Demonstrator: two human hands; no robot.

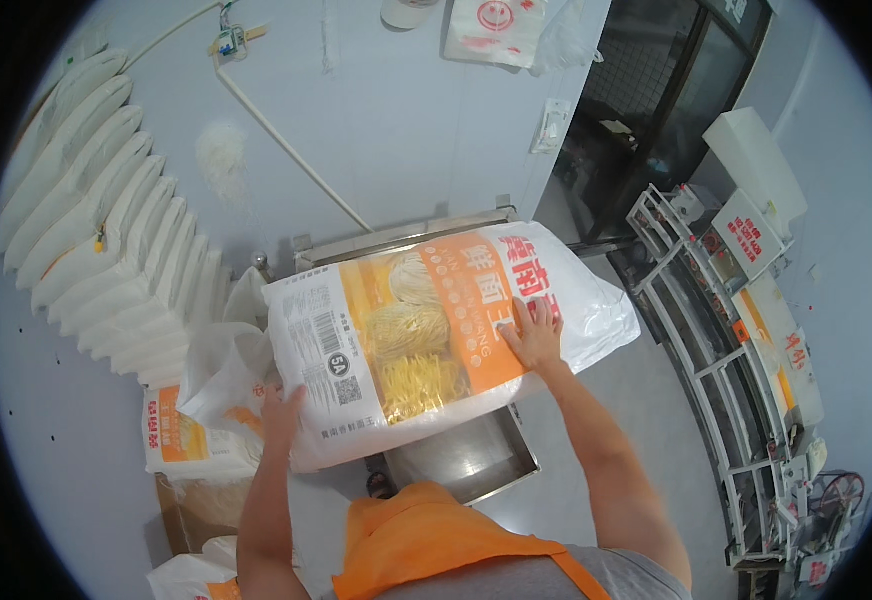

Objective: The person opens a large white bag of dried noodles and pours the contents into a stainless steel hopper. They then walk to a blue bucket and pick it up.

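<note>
A large full sack with pictures of noodles (pixel 406 330) lies across a metal-edged stand in front of me, tilted up toward the right. My right hand (pixel 537 337) rests on its printed upper face with the fingers spread. Beside the sack's left end is my left hand (pixel 280 412), its fingertips against the side; the underside of the grip is hidden. A crumpled, white woven sack (pixel 226 375) touches the far side of that hand. Beneath the full sack, a shallow stainless-steel tray (pixel 466 457) shows partly.
A tall stack of white sacks (pixel 106 247) stands at the left wall, with another printed sack (pixel 181 431) on a cardboard box (pixel 207 517) below. A long metal-framed machine (pixel 721 360) runs along the right. Behind it is a dark glass door (pixel 653 90).
</note>
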